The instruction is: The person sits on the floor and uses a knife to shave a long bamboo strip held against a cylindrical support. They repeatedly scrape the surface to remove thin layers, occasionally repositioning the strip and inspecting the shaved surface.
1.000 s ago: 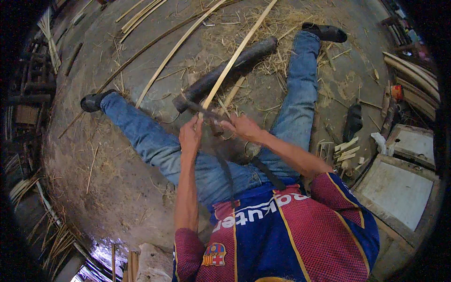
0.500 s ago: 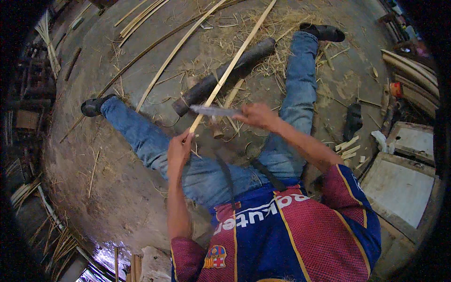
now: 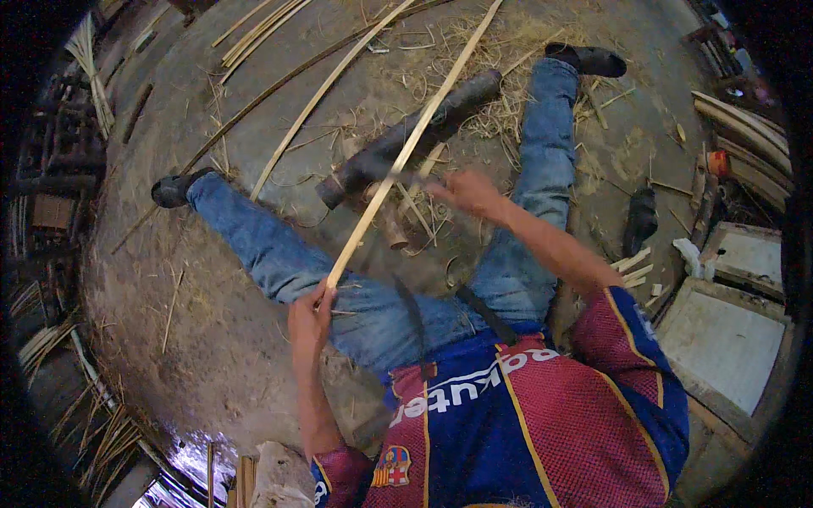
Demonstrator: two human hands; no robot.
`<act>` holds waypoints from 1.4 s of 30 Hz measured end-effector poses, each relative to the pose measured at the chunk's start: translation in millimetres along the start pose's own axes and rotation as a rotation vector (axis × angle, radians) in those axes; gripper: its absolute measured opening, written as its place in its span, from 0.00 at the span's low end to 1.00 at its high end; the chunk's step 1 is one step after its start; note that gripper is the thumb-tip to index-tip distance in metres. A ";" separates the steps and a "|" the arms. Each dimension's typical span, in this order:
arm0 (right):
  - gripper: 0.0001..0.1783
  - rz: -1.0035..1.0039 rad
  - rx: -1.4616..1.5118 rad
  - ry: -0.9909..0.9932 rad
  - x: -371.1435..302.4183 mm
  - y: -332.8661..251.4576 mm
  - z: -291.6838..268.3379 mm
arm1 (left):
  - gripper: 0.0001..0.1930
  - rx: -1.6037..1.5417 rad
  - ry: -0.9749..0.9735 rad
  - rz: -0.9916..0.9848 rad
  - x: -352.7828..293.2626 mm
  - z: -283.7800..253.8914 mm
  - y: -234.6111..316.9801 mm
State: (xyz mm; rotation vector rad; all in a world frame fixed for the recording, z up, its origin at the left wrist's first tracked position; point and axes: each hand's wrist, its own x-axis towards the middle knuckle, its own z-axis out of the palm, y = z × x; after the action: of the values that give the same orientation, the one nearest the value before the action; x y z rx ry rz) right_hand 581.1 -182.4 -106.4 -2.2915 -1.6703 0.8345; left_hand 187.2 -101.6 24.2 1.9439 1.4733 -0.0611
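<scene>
A long pale strip of split bamboo or cane (image 3: 360, 233) slants from near my left thigh up past the far edge of view. My left hand (image 3: 309, 320) pinches its near end between thumb and fingers. My right hand (image 3: 471, 196) is closed round the handle of a knife (image 3: 410, 178), whose blade is blurred and lies at the strip. Under the strip lies a dark, round log (image 3: 362, 174), slanting between my spread legs. A short, light-brown wooden piece (image 3: 393, 227) sticks out on the near side of the log.
Thin shavings (image 3: 500, 114) litter the floor around the log's far end. More long strips (image 3: 326, 80) lie to the far left. Pale offcuts (image 3: 633, 269) and a dark shoe-like object (image 3: 640, 218) are right of my leg, near white-topped frames (image 3: 720, 339).
My left hand has drawn back toward me and slightly left, with the strip in it. The knife, pale and nearly level before, now looks dark and blurred at the strip.
</scene>
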 end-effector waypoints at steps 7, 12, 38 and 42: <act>0.43 0.155 -0.053 0.096 23.3 27.0 -24.3 | 0.19 -0.003 -0.070 -0.121 -33.7 -18.3 -7.6; 0.42 0.169 -0.166 0.184 23.9 49.7 -24.0 | 0.20 -0.176 0.014 -0.011 -41.9 -14.0 -60.8; 0.43 0.260 0.198 0.216 32.7 -0.3 12.8 | 0.21 -0.550 -0.569 -0.064 103.9 57.0 -6.0; 0.42 -0.043 0.217 -0.033 -40.7 -79.3 13.7 | 0.18 -0.221 -0.095 0.135 83.7 85.9 -2.6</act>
State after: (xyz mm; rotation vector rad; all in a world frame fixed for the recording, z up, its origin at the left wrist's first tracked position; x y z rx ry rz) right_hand 500.4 -194.5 -67.9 -2.1009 -1.5514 0.9957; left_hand 245.2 -78.1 -78.2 1.8297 1.2292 0.0660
